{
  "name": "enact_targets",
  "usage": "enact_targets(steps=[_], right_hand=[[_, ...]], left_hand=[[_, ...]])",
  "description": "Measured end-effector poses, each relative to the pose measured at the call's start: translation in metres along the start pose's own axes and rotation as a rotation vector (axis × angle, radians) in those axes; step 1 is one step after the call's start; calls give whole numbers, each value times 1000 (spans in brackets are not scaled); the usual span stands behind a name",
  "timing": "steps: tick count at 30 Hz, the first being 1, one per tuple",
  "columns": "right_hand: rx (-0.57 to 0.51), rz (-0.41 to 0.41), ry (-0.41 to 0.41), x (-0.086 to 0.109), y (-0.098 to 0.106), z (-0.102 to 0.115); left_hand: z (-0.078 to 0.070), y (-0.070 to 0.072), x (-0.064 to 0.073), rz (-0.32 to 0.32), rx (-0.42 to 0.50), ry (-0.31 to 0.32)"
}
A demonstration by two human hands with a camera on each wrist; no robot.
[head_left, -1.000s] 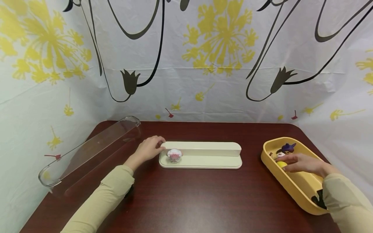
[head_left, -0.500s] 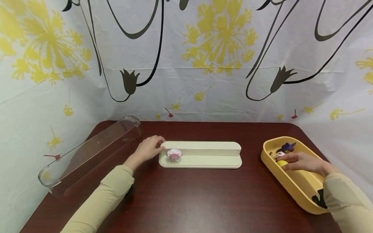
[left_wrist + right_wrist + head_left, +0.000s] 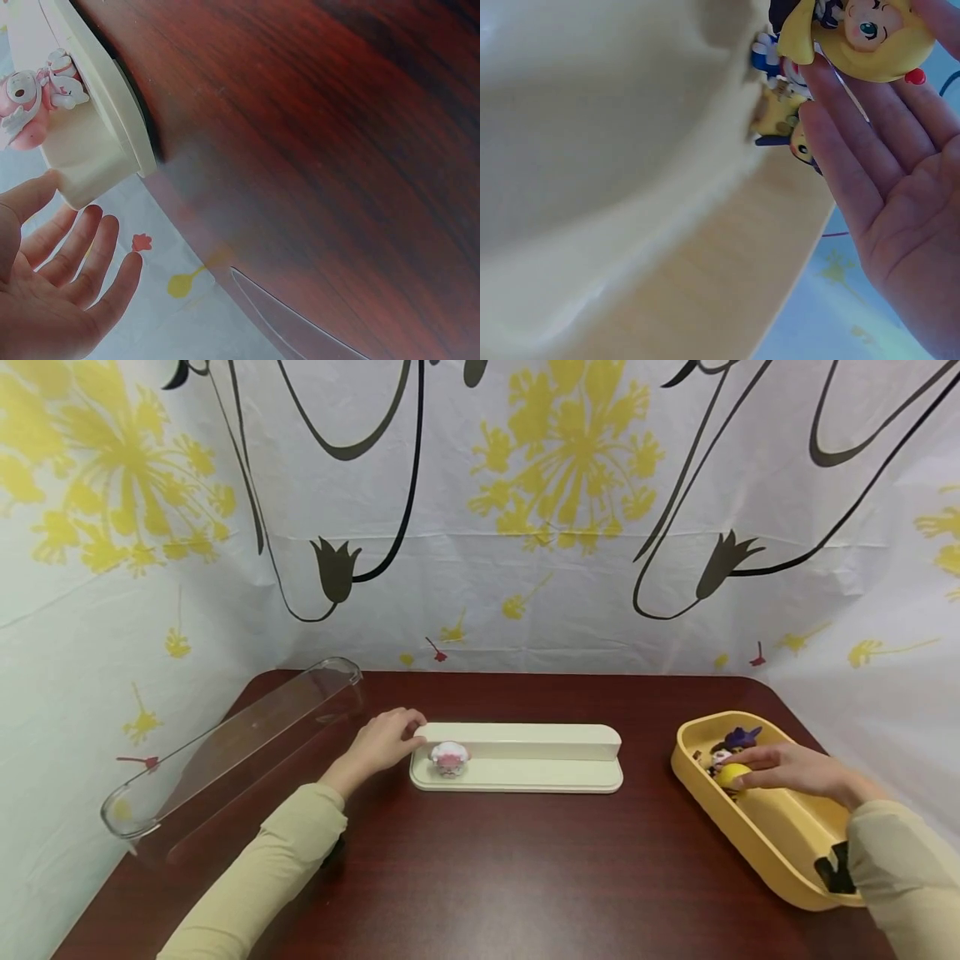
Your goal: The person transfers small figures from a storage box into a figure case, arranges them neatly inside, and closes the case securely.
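A long cream display base (image 3: pixel 525 774) with a raised back step lies mid-table. On its left end stands a small pink-and-white figurine (image 3: pixel 449 760), seen from the side in the left wrist view. My left hand (image 3: pixel 384 743) grips the left end of the step between thumb and fingertips. At the right, my right hand (image 3: pixel 798 770) pinches a yellow-haired figurine (image 3: pixel 874 56) by its head, over the far part of a yellow tray (image 3: pixel 738 827). Beside it in the tray sit other small figurines (image 3: pixel 780 105), one with a purple hat (image 3: pixel 742 737); they are partly covered by the hand.
A clear plastic cover (image 3: pixel 240 743) lies slantwise at the table's left edge. A black item (image 3: pixel 835 868) shows by the right sleeve at the tray's near end. A flower-printed curtain (image 3: pixel 555 610) encloses the back and sides of the dark wooden table (image 3: pixel 510 877).
My right hand has lifted slightly and shifted right, and the yellow-haired figurine has come up a little with it. The left hand and the display base have stayed in place.
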State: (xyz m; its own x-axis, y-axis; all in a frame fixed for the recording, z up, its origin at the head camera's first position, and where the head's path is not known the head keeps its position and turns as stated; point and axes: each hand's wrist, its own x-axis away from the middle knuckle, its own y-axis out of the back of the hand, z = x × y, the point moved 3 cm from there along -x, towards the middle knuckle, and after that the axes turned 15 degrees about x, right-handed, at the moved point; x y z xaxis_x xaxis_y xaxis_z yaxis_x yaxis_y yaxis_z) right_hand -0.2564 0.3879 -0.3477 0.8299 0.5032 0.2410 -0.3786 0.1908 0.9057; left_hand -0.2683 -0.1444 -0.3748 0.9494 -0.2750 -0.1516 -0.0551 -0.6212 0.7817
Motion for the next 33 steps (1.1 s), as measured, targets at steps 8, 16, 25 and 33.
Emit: enact_targets(steps=[8,16,25,33], right_hand=[[104,-68,-75,5,13,7],[75,-92,-53,8,25,13],[122,-163,-74,8,37,33],[107,-190,-45,2,46,50]], left_hand=[[0,0,0,5,10,16],[-1,1,0,9,15,16],[-1,1,0,10,13,15],[-1,0,0,8,12,10]])
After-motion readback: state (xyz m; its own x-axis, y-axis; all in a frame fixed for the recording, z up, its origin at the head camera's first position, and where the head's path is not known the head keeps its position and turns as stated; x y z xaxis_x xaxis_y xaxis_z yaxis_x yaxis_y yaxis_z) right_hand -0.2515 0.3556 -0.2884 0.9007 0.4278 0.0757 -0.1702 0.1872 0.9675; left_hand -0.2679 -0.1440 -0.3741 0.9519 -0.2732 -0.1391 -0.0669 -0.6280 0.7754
